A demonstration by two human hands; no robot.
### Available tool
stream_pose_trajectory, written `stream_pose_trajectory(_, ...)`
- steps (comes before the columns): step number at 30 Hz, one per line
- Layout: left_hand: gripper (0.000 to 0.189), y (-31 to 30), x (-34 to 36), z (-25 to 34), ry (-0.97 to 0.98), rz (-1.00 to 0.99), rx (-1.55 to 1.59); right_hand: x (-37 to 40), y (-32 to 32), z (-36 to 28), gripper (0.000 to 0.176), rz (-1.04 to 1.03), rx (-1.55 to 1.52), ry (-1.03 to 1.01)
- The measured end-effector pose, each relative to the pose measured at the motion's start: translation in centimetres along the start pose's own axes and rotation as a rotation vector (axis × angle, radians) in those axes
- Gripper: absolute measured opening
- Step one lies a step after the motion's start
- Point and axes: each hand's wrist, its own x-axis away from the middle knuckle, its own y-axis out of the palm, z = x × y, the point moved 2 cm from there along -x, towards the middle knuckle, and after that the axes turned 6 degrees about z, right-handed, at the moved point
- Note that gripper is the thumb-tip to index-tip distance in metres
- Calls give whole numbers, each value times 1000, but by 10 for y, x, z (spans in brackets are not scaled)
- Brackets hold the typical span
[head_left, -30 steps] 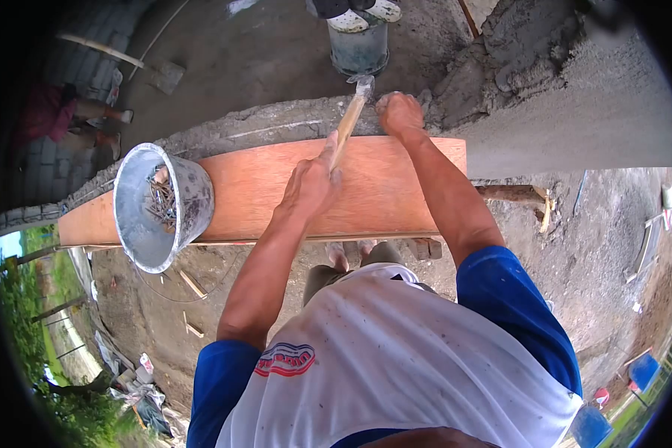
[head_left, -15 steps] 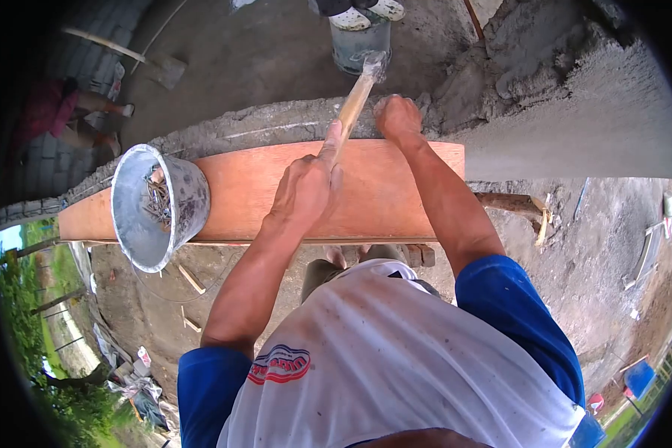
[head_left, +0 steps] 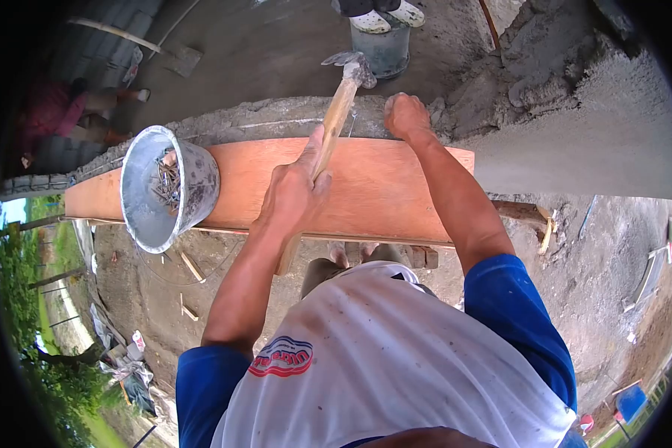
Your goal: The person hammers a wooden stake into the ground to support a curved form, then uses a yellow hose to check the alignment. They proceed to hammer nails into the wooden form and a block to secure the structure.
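My left hand [head_left: 291, 193] is shut on the wooden handle of a hammer [head_left: 336, 112]. The hammer's metal head [head_left: 355, 67] is raised above the top edge of an orange-brown plywood board [head_left: 384, 190]. The board stands on edge against a rough concrete beam [head_left: 254, 119]. My right hand [head_left: 405, 116] is a closed fist resting at the board's top edge, to the right of the hammer. I cannot see what its fingers pinch. A thin nail-like sliver [head_left: 350, 124] stands at the edge between the hands.
A metal bucket [head_left: 140, 160] with several nails hangs on the board's left part. Beyond the beam stand a grey bucket [head_left: 384, 48] and another person's white shoes [head_left: 387, 16]. A concrete column [head_left: 575, 134] rises on the right. A person in red [head_left: 60, 112] crouches at far left.
The hammer head has swung up and back from the board's top edge. My left hand slid lower on the handle. My right fist stays in place.
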Motion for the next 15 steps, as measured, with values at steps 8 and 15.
stream_pose_trajectory(8, 65, 9, 28, -36, -25, 29, 106, 8, 0, 0, 21, 44, 78, -120)
stream_pose_trajectory(15, 66, -16, 59, -62, -91, 95, 167, 15, 9, 3, 20, 142, 28, -83)
